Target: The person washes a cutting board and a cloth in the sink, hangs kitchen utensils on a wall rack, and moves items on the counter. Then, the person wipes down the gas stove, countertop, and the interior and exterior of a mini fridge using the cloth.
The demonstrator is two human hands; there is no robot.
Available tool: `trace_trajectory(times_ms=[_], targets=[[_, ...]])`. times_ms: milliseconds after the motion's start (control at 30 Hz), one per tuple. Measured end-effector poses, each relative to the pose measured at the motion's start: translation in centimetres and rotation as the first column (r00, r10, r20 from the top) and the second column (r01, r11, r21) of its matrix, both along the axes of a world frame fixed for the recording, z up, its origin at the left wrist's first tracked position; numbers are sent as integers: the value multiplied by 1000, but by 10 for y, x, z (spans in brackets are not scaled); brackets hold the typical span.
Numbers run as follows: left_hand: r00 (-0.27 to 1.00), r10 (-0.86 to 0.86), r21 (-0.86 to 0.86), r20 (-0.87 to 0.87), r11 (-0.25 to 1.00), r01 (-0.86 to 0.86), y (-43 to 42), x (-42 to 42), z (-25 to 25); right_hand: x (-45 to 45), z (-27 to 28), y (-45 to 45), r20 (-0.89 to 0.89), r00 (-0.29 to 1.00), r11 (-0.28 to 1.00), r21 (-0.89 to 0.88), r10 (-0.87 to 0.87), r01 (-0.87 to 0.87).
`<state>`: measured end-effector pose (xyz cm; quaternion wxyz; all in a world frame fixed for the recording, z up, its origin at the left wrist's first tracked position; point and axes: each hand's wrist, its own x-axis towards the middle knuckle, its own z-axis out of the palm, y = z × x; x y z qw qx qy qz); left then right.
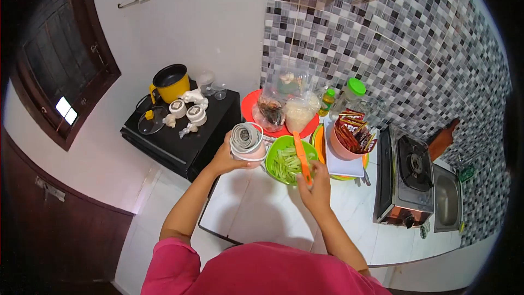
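My left hand point(225, 159) is wrapped round a pink cup-shaped container point(252, 155). A grey-white roll point(245, 138) shows at its top, with a white cord-like loop round it; what the roll is I cannot make out. My right hand point(316, 190) is closed on the lower end of a long orange utensil point(302, 155), perhaps a knife. The utensil's far end reaches over a green bowl point(271, 172) holding pale green sliced vegetables point(285, 164). Both hands are above the white tiled counter point(256, 207), the left one just beside the bowl.
Behind the bowl a red tray point(249, 100) carries bagged food. To the right are a pink tub of sachets point(345, 150), a green-lidded jar point(356, 87), a stove point(410, 166) and a sink point(447, 199). A yellow pot point(173, 88) stands on a black cabinet point(188, 155) at left.
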<state>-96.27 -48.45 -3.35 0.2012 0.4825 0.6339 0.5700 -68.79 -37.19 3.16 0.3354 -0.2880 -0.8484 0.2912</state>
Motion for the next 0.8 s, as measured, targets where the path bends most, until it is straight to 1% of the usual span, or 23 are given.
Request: trace_trajectory(times_ms=[67, 133, 167, 267, 300, 400, 467, 533, 600, 667, 700, 800], targets=[[998, -41, 49, 57, 998, 38, -3, -5, -9, -20, 3, 5, 52, 987, 985, 71, 153, -156], [994, -38, 48, 99, 998, 34, -5, -5, -8, -43, -4, 7, 185, 959, 961, 133, 215, -241], [997, -46, -2, 59, 999, 46, -7, -7, -7, -56, -7, 9, 251, 938, 945, 163, 239, -284], [995, -86, -156, -56, 985, 77, -13, -21, -5, -96, -14, 10, 470, 868, 940, 196, 160, -279], [991, -130, -127, -41, 984, 123, -11, -25, -7, -108, -15, 13, 480, 859, 938, 181, 177, -294], [970, -244, -72, 15, 967, 244, -7, -37, -15, -135, -6, 15, 659, 740, 903, 225, 135, -365], [967, -253, -53, -34, 966, 251, -3, -45, -24, -145, -8, 18, 678, 720, 928, 153, 151, -339], [956, -288, -90, -49, 955, 283, -1, -52, -21, -150, -4, 18, 690, 701, 943, 80, 181, -322], [947, -314, -126, -76, 945, 303, 0, -59, -15, -154, 0, 13, 622, 754, 944, 71, 210, -321], [937, -329, -60, -117, 944, 324, 1, -63, -17, -155, 3, 7, 556, 797, 943, 65, 236, -325], [939, -328, -78, -103, 944, 321, -1, -66, -14, -157, -1, 5, 587, 793, 951, 120, 163, -284], [923, -375, -77, -81, 926, 370, -1, -73, 3, -159, 1, 0, 572, 809, 964, 111, 138, -243]])
